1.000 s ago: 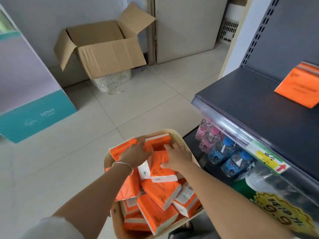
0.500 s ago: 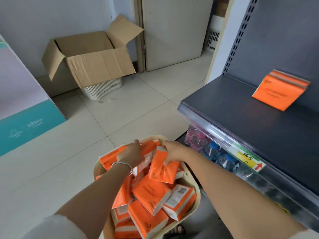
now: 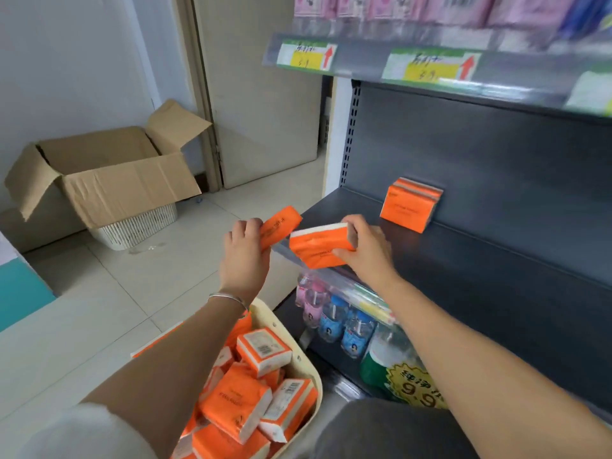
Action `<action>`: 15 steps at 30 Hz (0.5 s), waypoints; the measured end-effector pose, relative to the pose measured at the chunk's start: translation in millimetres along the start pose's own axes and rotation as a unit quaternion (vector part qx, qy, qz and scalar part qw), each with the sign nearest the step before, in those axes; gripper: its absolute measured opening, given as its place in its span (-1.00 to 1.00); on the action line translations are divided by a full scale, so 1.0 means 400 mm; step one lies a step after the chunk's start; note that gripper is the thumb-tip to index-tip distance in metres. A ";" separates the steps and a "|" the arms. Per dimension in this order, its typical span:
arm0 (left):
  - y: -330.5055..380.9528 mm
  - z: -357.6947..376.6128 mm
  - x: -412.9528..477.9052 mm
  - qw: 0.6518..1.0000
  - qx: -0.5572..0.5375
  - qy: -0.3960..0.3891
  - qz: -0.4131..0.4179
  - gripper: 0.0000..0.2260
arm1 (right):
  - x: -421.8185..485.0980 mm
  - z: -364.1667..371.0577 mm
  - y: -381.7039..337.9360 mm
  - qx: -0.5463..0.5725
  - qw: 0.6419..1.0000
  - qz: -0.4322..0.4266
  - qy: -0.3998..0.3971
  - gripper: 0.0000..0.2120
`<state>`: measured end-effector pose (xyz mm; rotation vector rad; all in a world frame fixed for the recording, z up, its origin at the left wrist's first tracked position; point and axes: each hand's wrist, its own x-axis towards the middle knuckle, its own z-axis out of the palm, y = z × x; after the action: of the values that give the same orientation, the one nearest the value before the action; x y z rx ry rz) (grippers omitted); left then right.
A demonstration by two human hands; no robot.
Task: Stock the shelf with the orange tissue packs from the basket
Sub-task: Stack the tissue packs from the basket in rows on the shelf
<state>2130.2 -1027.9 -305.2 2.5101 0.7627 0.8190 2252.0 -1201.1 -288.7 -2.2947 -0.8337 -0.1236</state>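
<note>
My left hand (image 3: 244, 256) grips one orange tissue pack (image 3: 281, 225) in the air, just left of the dark shelf's (image 3: 480, 260) front corner. My right hand (image 3: 366, 250) holds a second orange tissue pack (image 3: 319, 248) over the shelf's front edge. A pair of orange packs (image 3: 410, 204) stands upright against the shelf's back panel. Below my arms the cream basket (image 3: 314, 376) holds several more orange packs (image 3: 238, 405), partly hidden by my left forearm.
The shelf below holds small bottles with pink and blue caps (image 3: 334, 323) and a green bottle with a price sticker (image 3: 397, 376). The upper shelf (image 3: 430, 64) carries pink packs and price tags. An open cardboard box (image 3: 106, 173) sits on a white basket on the tiled floor.
Both hands have lifted out of the basket, each with an orange pack, and risen to the shelf's front edge. The view has tilted up, showing the upper shelf.
</note>
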 end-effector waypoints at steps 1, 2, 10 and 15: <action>0.029 0.005 0.012 1.000 -0.014 0.006 0.012 -0.69 | 0.002 -0.025 0.020 -0.012 0.999 0.015 0.026 -0.54; 0.057 0.011 0.024 0.999 -0.029 0.009 0.024 -0.68 | 0.004 -0.046 0.045 -0.008 0.998 0.032 0.049 -0.55; 0.193 0.127 0.096 0.990 -0.052 -0.008 0.132 -0.70 | 0.056 -0.131 0.258 0.022 0.970 0.185 0.156 -0.59; 0.218 0.215 0.139 0.986 -0.049 -0.030 0.157 -0.71 | 0.143 -0.124 0.318 -0.006 0.975 0.176 0.136 -0.60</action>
<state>2254.8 -1078.6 -302.5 2.5878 0.3008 0.8547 2379.9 -1273.2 -306.5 -2.3298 -0.2826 -0.2761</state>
